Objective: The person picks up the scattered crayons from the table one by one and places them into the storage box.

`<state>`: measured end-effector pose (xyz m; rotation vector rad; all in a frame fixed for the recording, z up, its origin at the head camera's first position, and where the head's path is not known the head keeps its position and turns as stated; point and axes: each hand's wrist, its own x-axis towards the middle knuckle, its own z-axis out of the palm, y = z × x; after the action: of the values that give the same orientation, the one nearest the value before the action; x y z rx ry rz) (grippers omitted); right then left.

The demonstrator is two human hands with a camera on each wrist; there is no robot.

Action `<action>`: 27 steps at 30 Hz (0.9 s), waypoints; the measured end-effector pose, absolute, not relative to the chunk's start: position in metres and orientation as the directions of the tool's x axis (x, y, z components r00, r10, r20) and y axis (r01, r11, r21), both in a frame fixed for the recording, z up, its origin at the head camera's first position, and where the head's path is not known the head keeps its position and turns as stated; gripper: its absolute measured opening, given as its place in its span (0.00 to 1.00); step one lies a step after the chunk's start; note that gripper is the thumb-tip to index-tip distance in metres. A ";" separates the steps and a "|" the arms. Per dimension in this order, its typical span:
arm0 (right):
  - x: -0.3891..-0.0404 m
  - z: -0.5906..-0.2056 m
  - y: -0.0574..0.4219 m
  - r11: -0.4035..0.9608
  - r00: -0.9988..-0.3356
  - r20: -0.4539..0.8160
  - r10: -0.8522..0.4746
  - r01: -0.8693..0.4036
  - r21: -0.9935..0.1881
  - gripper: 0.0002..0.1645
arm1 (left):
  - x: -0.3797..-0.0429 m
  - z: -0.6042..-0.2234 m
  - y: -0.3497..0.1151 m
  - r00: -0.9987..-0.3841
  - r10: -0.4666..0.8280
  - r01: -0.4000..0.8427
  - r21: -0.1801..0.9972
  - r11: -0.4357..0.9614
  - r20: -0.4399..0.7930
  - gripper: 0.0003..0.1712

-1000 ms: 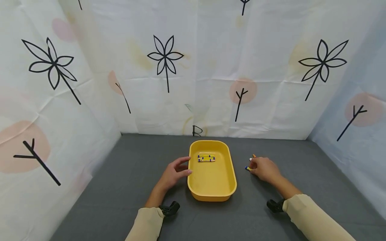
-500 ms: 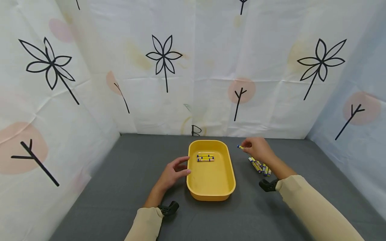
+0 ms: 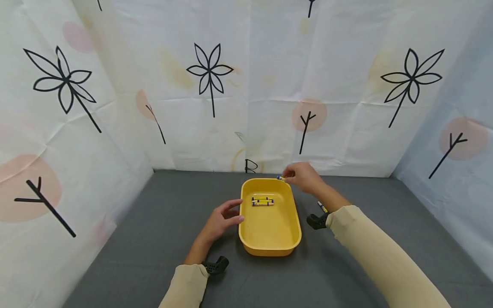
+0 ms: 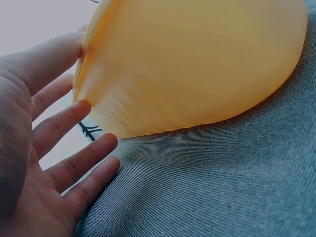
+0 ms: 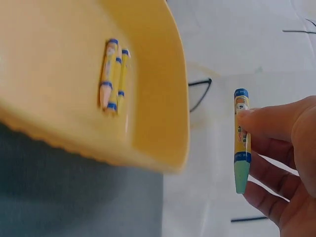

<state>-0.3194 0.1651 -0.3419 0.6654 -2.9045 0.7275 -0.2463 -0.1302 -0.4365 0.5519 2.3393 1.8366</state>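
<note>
A yellow plastic tray [image 3: 269, 248] stands on the grey cloth. Inside, toward its far end, three yellow-and-blue crayons [image 5: 109, 74] lie side by side. My left hand [image 3: 220, 220] rests against the tray's left side, fingers spread and nearly straight; in the left wrist view the fingertips [image 4: 111, 142] are right at the outer wall. Between thumb and fingers my right hand [image 3: 304, 176] pinches a crayon [image 5: 242, 140] with a pale green tip. It is held up beside the tray's far right corner, outside the rim in the right wrist view.
Right of the tray, a crayon [image 3: 322, 207] shows on the cloth by the right wrist camera [image 3: 318, 221]; the forearm covers that area. A white fabric backdrop [image 3: 269, 107] with printed plants encloses the back and sides.
My right hand has picked a crayon from the group on the right and carried it up and left to the tray's far right corner. The left hand has stayed at the tray.
</note>
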 end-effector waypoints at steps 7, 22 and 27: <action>-0.324 -0.353 0.137 0.772 -0.873 0.162 -0.460 -0.484 -0.413 0.05 | -0.245 -0.436 -0.131 -0.928 0.352 0.202 0.960 0.192 0.125 0.33; -0.327 -0.394 0.095 0.791 -0.851 0.063 -0.521 -0.510 -0.338 0.04 | -0.244 -0.433 -0.130 -0.922 0.361 0.215 0.961 0.173 0.141 0.30; -0.328 -0.403 0.088 0.800 -0.848 0.034 -0.528 -0.511 -0.315 0.04 | -0.243 -0.432 -0.129 -0.917 0.369 0.224 0.961 0.162 0.151 0.31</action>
<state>-0.3276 0.0885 -0.4034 0.8761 -3.0324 0.5050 -0.2433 -0.1293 -0.4324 0.5902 2.3025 1.8695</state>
